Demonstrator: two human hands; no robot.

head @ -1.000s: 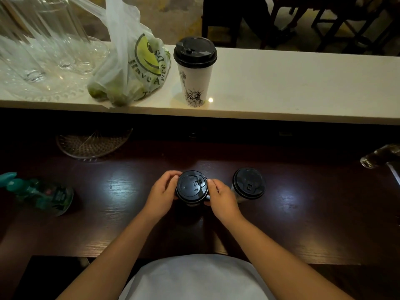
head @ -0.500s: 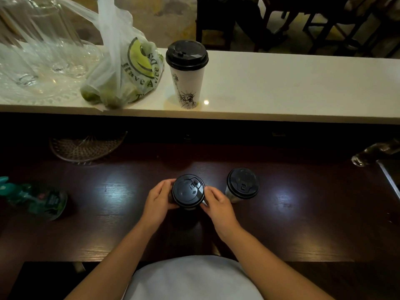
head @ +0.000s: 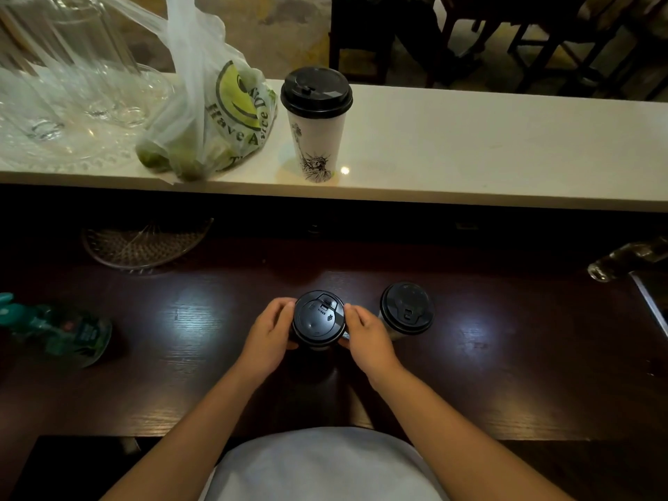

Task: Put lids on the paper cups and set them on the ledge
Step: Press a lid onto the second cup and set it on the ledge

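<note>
A paper cup with a black lid [head: 318,321] stands on the dark wooden counter [head: 506,356] in front of me. My left hand [head: 269,336] grips its left side and my right hand [head: 365,338] grips its right side, fingers curled round the lid's rim. Just to the right stands a second lidded cup [head: 406,309], untouched. A third white cup with a black lid and a statue drawing [head: 316,124] stands upright on the pale ledge [head: 506,150] behind the counter.
On the ledge's left lie a plastic bag with green fruit [head: 213,124] and clear glassware [head: 72,103]. A wire basket [head: 144,244] sits under the ledge. A teal bottle [head: 58,332] lies at the counter's left, a glass object [head: 625,258] at far right.
The view has shifted slightly. Both hands stay on the same cup, and the lid sits a little turned compared with before.
</note>
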